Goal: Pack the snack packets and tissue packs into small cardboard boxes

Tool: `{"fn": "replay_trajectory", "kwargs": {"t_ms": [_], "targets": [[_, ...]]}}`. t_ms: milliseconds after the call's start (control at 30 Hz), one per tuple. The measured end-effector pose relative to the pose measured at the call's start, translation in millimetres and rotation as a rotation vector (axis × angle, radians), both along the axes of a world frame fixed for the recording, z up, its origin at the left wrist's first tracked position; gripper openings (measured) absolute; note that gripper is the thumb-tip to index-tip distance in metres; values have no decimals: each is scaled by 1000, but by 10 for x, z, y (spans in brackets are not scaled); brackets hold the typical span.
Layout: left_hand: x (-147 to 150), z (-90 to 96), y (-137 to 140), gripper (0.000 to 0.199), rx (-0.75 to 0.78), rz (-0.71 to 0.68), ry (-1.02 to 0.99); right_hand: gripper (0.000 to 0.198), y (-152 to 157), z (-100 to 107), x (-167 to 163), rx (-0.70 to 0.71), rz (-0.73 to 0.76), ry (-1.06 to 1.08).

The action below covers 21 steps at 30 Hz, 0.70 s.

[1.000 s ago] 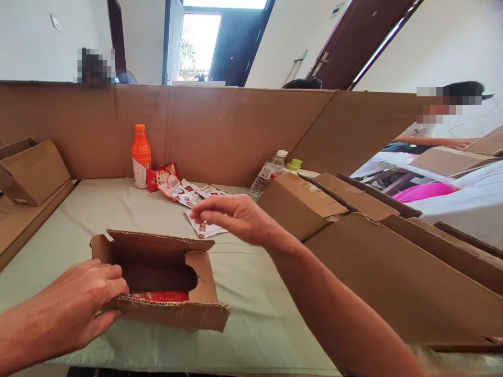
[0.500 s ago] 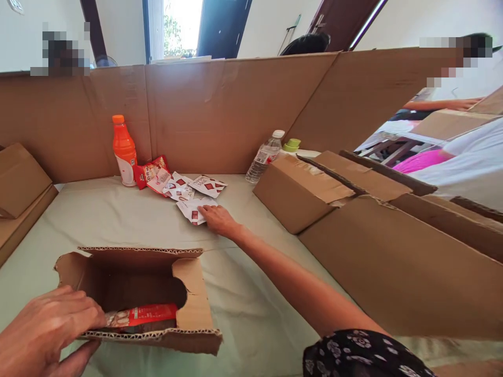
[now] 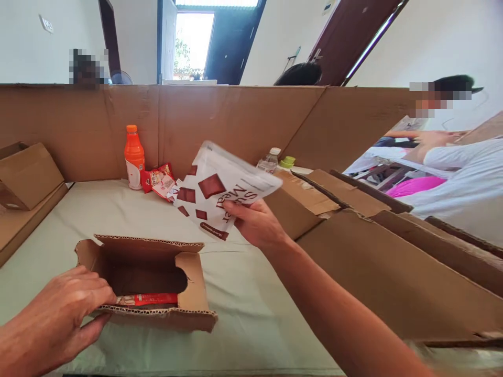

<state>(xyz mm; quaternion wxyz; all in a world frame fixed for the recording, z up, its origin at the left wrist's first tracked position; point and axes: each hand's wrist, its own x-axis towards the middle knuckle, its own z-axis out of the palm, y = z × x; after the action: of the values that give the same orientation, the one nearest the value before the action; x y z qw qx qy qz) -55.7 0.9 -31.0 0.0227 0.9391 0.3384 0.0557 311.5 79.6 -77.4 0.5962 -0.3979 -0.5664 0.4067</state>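
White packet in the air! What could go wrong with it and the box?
The white packet might slip or swing, because the right hand holds it near just one edge.

The open cardboard box could tip or bend if the left hand pulls too hard on its near edge.

The packet might also catch on the box's raised flaps if it came down crooked over the opening.
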Motion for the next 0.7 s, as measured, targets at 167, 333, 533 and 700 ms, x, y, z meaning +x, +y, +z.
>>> {"fn": "replay_trajectory", "kwargs": {"t_ms": [167, 333, 533, 700], "targets": [[43, -45, -47, 19, 76, -33, 54, 23, -444, 589, -572, 105, 243, -183], [49, -104, -147, 16, 137, -45, 57, 22, -533, 771, -1003, 221, 429, -866], [0, -198, -160, 23, 151, -22, 45, 16, -683, 1000, -1098, 220, 394, -985], [-55, -373, -140, 25, 184, 8, 2, 19, -560, 881, -1277, 29, 433, -1464]]}}
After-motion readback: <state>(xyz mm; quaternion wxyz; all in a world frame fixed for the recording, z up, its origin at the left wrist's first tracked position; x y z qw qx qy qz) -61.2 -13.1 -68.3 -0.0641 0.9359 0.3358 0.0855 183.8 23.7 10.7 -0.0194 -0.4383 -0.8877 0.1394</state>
